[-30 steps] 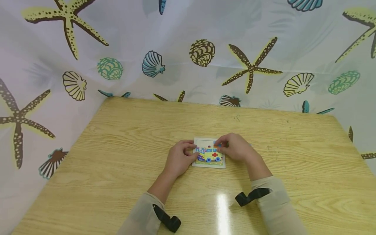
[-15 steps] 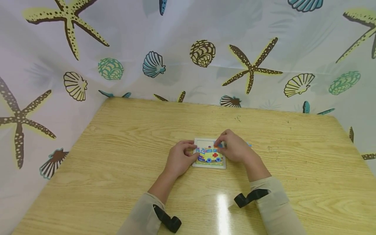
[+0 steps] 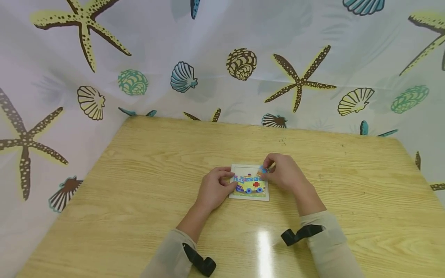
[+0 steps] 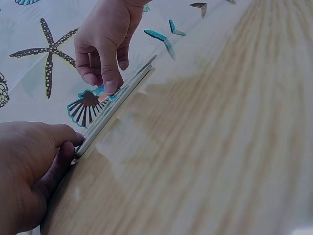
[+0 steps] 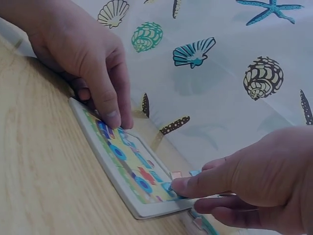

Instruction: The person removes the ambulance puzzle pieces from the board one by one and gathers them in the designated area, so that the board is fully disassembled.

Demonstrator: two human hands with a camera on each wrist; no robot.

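A small jigsaw puzzle in a white frame (image 3: pixel 248 199) lies on the wooden table, showing a yellow ambulance (image 3: pixel 253 185) with a red cross. My left hand (image 3: pixel 213 189) grips the frame's left edge, thumb near the ambulance's front. At the upper right corner, my right hand (image 3: pixel 284 172) pinches a blue and orange puzzle piece (image 3: pixel 261 171) between thumb and fingers. In the left wrist view that piece (image 4: pixel 104 97) is tilted, close over the frame. The top strip of the puzzle shows bare pale backing.
Beside the frame, under my right hand, lies something teal-edged and flat (image 5: pixel 198 223), partly hidden. A white curtain (image 3: pixel 215 88) printed with starfish and shells stands behind the wooden table (image 3: pixel 167 154). Each sleeve carries a black strap with a camera (image 3: pixel 205 265).
The piece in my right hand has tilted and shifted, so more of its blue and orange face shows. That hand has moved slightly right. My left hand keeps its grip.
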